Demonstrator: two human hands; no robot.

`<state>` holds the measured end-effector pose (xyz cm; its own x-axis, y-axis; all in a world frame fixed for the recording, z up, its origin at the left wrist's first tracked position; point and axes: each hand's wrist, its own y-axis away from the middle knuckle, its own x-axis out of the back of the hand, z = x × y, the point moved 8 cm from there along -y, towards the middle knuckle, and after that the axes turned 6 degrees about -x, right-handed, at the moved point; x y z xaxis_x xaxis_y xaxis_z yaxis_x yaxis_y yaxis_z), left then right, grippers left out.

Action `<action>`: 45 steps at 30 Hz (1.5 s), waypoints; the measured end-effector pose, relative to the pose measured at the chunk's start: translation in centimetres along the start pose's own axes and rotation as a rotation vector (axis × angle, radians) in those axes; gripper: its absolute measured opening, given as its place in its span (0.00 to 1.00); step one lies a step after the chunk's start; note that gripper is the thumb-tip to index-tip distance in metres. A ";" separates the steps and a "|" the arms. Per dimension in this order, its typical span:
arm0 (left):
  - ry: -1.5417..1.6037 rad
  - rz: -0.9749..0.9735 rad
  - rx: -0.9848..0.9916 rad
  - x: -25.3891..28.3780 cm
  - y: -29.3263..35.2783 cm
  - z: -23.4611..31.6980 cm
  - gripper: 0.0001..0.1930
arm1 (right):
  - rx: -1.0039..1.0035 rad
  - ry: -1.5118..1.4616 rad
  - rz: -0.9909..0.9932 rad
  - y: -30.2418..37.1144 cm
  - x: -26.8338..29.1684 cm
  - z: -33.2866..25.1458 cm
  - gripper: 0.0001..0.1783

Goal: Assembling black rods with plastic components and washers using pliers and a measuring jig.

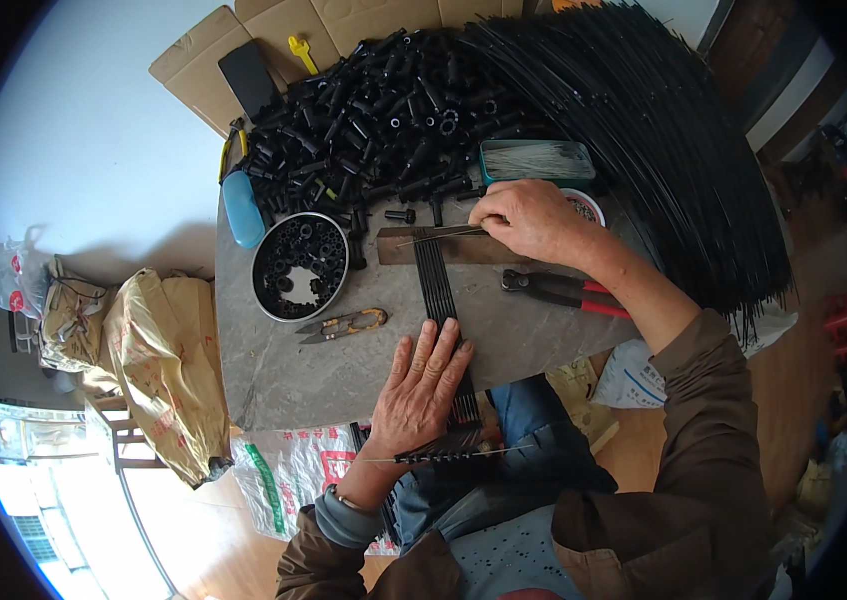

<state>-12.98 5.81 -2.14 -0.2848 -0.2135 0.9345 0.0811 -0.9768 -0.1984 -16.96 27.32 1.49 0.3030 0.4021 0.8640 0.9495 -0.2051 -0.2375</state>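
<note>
Flat on a row of black rods [435, 285], the left hand [421, 388] presses them to the tabletop [283, 370], fingers spread. Left of the rods lie snips [343, 323] and a round tin [300, 266]. Right of them, the right hand [533, 220] pinches a thin wire [438, 236] across the rods, with red pliers [561, 291] just below.

- A brown jacket is worn, its right sleeve [703, 420] pushed up the forearm.
- A grey-blue cuff [343, 515] is seen under the left sleeve.
- Blue jeans [533, 420] are worn.
- Both hands are bare.
</note>
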 end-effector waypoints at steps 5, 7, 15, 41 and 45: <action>-0.009 0.000 -0.004 0.0 0.0 0.0 0.49 | -0.021 0.008 -0.014 0.0 0.0 0.1 0.08; -0.011 0.000 -0.004 0.0 0.0 0.0 0.49 | -0.023 0.008 -0.014 0.0 0.0 0.2 0.08; 0.022 0.011 0.006 0.4 -0.2 0.2 0.50 | -0.042 0.017 -0.039 0.0 -0.1 0.3 0.08; -0.013 -0.010 0.002 -0.1 0.1 0.0 0.49 | -0.149 0.131 -0.228 -1.3 -1.7 -0.1 0.10; -0.009 -0.011 0.000 -0.1 0.0 -0.1 0.49 | -0.048 0.083 -0.149 -1.6 -0.8 -0.6 0.08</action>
<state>-13.05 5.79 -2.23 -0.2767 -0.2024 0.9394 0.0776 -0.9791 -0.1881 -18.77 26.76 1.41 0.1491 0.3562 0.9224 0.9778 -0.1922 -0.0839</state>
